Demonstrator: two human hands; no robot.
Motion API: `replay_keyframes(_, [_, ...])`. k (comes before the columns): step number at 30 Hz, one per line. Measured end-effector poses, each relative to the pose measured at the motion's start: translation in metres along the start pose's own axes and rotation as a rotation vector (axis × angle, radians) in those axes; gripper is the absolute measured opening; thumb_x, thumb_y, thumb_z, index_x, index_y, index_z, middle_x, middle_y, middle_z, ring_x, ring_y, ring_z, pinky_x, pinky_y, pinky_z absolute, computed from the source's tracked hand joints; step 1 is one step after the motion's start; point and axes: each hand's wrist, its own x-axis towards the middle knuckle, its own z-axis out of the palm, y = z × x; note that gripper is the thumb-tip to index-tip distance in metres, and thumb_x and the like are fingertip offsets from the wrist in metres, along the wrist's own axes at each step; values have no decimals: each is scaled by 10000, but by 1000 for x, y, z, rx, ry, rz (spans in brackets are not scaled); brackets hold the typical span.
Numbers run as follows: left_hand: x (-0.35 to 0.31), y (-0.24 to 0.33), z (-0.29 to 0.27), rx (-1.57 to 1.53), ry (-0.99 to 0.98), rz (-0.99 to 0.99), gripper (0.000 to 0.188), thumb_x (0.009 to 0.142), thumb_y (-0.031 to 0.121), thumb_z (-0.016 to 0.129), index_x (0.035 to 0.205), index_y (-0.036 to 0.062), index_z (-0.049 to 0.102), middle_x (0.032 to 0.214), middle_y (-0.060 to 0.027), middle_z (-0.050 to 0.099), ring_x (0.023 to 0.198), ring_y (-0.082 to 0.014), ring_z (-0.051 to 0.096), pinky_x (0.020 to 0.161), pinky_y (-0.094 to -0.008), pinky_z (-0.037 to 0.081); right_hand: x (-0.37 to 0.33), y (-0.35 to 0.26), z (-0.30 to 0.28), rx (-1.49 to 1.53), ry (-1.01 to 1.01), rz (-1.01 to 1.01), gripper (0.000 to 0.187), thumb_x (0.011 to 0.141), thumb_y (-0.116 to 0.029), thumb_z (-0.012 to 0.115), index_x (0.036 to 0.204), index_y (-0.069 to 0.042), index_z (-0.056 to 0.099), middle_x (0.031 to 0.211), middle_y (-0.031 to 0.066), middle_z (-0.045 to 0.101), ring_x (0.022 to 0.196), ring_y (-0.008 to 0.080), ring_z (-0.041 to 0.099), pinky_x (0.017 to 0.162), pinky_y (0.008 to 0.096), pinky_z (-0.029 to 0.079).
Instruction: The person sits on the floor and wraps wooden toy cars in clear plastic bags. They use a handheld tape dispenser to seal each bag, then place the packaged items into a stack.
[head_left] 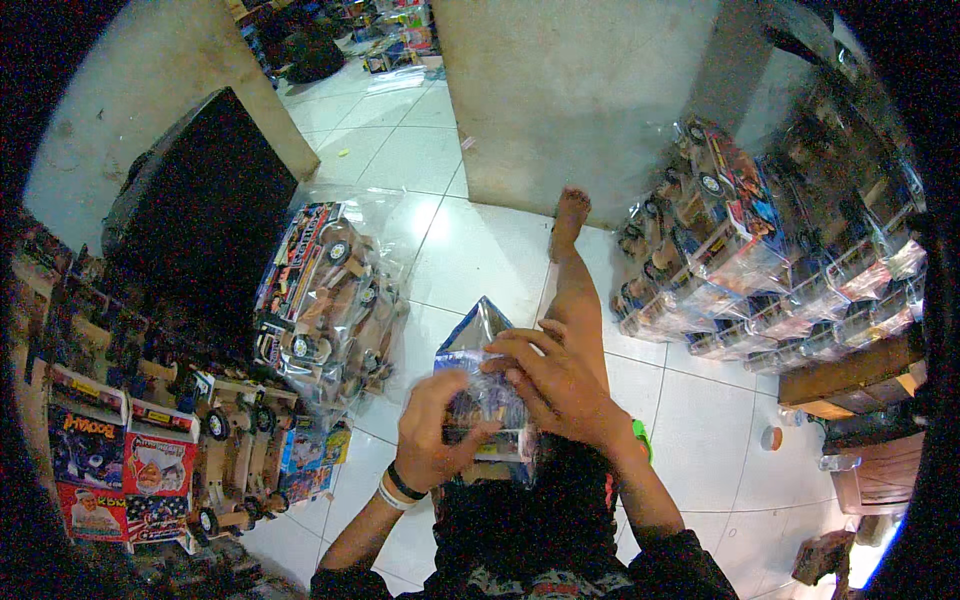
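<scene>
In front of my body, over my lap, is a plastic-wrapped toy truck (484,362) with blue printed panels; its far end points away from me and its wheels are hidden. My left hand (432,432) is curled at the left side of the wrap, thumb across the top, a little blurred. From the right, my right hand (556,385) reaches over it with bent fingers pressing on the clear film. Both hands are closed on the wrapped truck and partly cover it. A green band is on my right wrist, a black and a white one on my left.
Left of me lie bagged wooden toy trucks (335,290) beside a large black box (205,215). More toy trucks with printed panels (130,460) stand near left. Stacked wrapped trucks (740,250) fill the right. My bare leg (580,300) stretches across the tiled floor (690,430) toward a wall (560,100).
</scene>
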Motion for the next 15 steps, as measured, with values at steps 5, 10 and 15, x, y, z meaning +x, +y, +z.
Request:
replay_keyframes(5, [10,-12,2,262,-122,-58,869,995,561,575,1574,-46,346,1639,-283,319,1557,-435,242,1227,-602,183,-1,1,6,12,23,-8,291,1016,-136,549,1294,-100,630,1361,71,638,1327,299,546,1158,563,319])
replay_keyframes(10, [16,-15,0,34,-263,24,785,1041,409,556,1593,-69,270,1661,-278,278,1565,-438,219,1251,-574,174,0,0,5,34,58,-82,336,952,-61,618,1284,-111,610,1353,91,639,1330,322,549,1143,571,324])
replay_keyframes(15, [19,-13,-2,-23,-403,97,827,1032,392,560,1612,-71,193,1672,-302,213,1557,-453,225,1260,-565,180,-12,-11,-8,35,1,-69,294,965,-85,623,1259,-101,619,1282,112,683,1286,335,583,1125,546,367])
